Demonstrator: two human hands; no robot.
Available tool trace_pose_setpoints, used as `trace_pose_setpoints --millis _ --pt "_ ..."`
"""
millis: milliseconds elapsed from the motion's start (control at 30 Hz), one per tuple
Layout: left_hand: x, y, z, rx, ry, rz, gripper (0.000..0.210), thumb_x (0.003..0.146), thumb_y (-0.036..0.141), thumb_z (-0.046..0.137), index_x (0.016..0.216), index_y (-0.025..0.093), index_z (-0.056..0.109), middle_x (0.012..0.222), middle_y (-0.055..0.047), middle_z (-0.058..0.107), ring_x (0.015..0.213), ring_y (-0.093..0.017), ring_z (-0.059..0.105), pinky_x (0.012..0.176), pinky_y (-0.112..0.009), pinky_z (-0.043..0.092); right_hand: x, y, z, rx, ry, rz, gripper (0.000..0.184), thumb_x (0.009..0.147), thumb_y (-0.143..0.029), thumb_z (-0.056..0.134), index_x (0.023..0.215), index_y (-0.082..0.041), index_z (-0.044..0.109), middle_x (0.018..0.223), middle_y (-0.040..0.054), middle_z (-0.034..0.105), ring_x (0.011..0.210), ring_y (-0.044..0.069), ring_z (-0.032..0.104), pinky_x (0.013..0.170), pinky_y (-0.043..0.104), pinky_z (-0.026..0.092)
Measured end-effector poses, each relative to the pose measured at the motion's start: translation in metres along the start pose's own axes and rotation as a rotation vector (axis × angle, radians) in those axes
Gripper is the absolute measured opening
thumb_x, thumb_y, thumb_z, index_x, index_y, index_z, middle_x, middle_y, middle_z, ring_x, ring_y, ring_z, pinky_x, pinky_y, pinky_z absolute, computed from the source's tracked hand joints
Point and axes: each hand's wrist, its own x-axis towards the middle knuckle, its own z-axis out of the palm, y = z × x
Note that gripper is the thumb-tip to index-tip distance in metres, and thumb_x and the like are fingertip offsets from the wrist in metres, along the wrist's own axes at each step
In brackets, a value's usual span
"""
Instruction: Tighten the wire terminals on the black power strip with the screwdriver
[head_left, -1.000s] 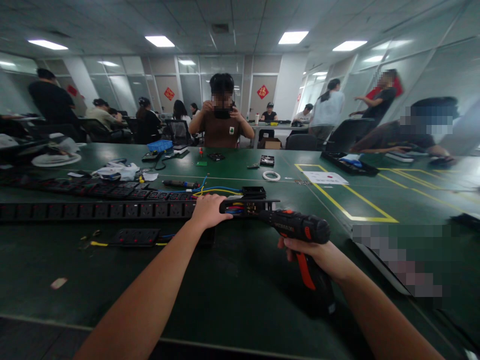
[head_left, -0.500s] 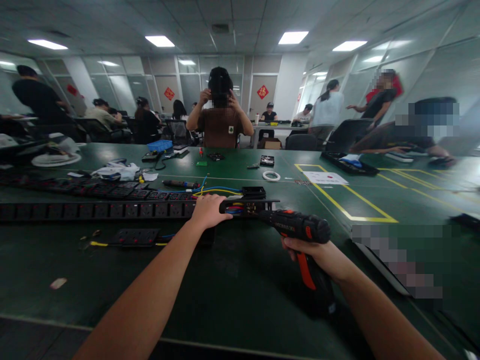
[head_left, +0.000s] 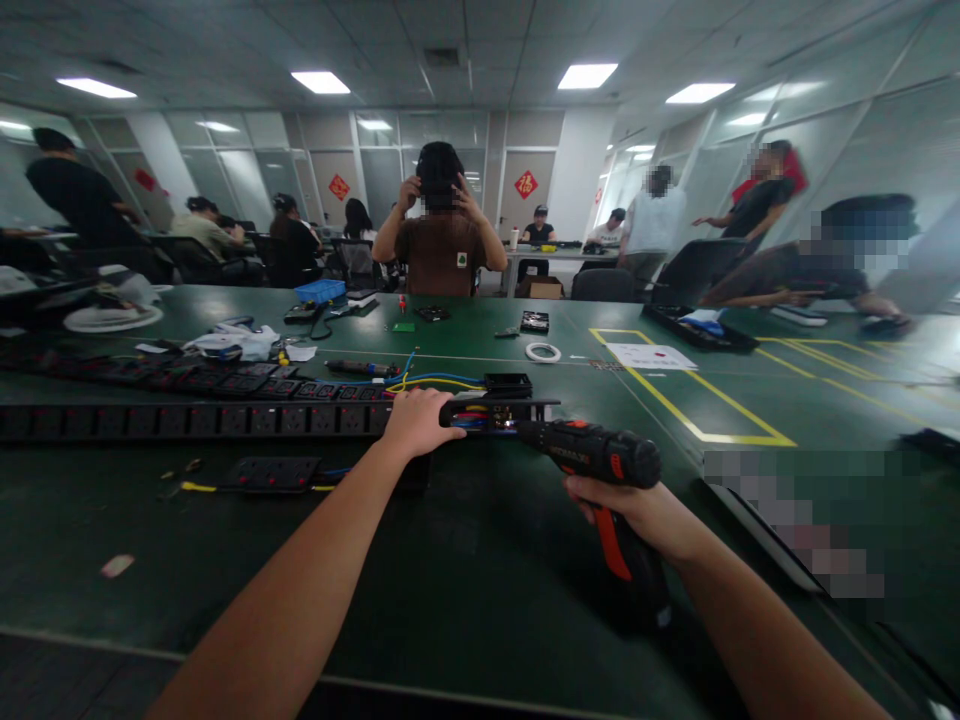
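Observation:
A long black power strip (head_left: 247, 420) with a row of sockets lies across the table. My left hand (head_left: 421, 422) is closed around its right end, the thumb along the near side. Beside the thumb, the strip's casing is open and shows coloured wires (head_left: 471, 420) and small metal parts. My right hand (head_left: 626, 505) grips a black and orange cordless drill (head_left: 600, 452) by its handle. The drill points left, its front end close to the open part of the strip; whether the bit touches anything there I cannot tell.
Behind the strip lie a second row of socket modules (head_left: 330, 388), a screwdriver (head_left: 364, 368) and a roll of white tape (head_left: 542, 352). Nearer me is a small socket block (head_left: 274, 474) with yellow and blue wires. A person (head_left: 442, 225) stands across the table.
The drill stays nearly in place, and a bright glint now shows on the metal parts in the open casing. My left hand has not visibly moved.

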Motion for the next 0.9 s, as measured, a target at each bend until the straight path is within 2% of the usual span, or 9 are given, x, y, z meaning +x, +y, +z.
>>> trace_pose_setpoints --millis 367,900 --pt "0.0001 0.0002 -0.0007 0.0 -0.006 -0.003 0.072 0.081 0.078 0.065 0.134 0.028 0.065 0.132 -0.01 0.068 0.12 -0.037 0.061 0.098 -0.047 0.042 0.0028 0.0073 -0.0025 -0.038 -0.013 -0.012 0.043 0.075 -0.058 0.082 0.074 -0.018 0.066 0.063 -0.001 0.061 0.059 0.016 0.054 0.057 0.03 0.04" --pt "-0.0006 0.0003 -0.0011 0.003 0.001 0.002 0.074 0.081 0.078 0.066 0.135 0.027 0.065 0.133 -0.01 0.069 0.119 -0.036 0.061 0.097 -0.047 0.043 0.0021 0.0075 -0.0043 -0.031 -0.022 -0.011 0.041 0.076 -0.056 0.083 0.076 -0.018 0.067 0.065 -0.0004 0.062 0.061 0.017 0.056 0.06 0.031 0.043"
